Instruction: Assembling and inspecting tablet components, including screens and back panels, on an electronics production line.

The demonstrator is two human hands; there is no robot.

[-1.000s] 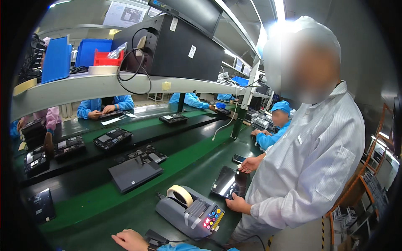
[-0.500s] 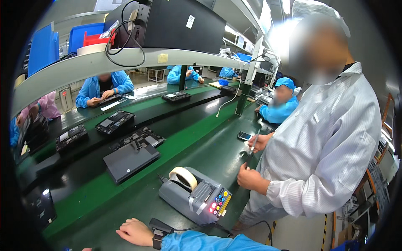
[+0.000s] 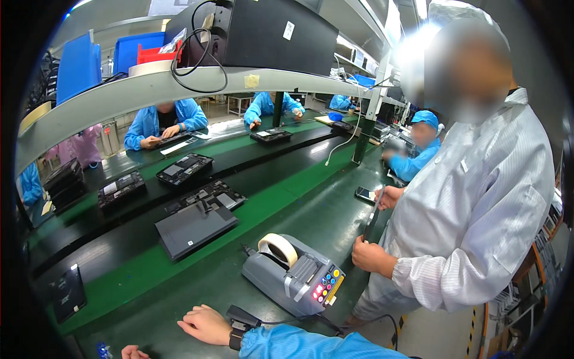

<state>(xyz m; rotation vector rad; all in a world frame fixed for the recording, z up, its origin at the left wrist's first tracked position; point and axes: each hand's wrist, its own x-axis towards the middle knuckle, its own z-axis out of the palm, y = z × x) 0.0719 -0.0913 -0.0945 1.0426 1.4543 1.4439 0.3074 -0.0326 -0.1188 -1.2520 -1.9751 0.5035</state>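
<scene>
My right hand (image 3: pixel 206 325) rests low over the dark green bench, fingers loosely extended and holding nothing. A black strap with a small device circles its wrist, next to a blue sleeve. Of my left hand (image 3: pixel 134 352) only some fingers show at the lower edge; the rest is cut off. Closest to my right hand is a grey tape dispenser (image 3: pixel 293 275) with a cream tape roll (image 3: pixel 278 248) and lit buttons. A flat dark grey panel (image 3: pixel 196 230) lies further off, overlapping an opened laptop base with bare boards (image 3: pixel 222 194).
A person in a white striped coat (image 3: pixel 460 197) stands at right, holding a thin dark strip (image 3: pixel 373 214) near a phone (image 3: pixel 365 194). More opened laptop bases (image 3: pixel 184 169) lie along the line. A dark panel (image 3: pixel 69 293) sits at left. A shelf (image 3: pixel 251 80) spans above.
The whole view has swung left and slightly down, shifting things rightward. More of my left hand shows, and a small blue item appears at the lower left. My right hand stays beside the dispenser.
</scene>
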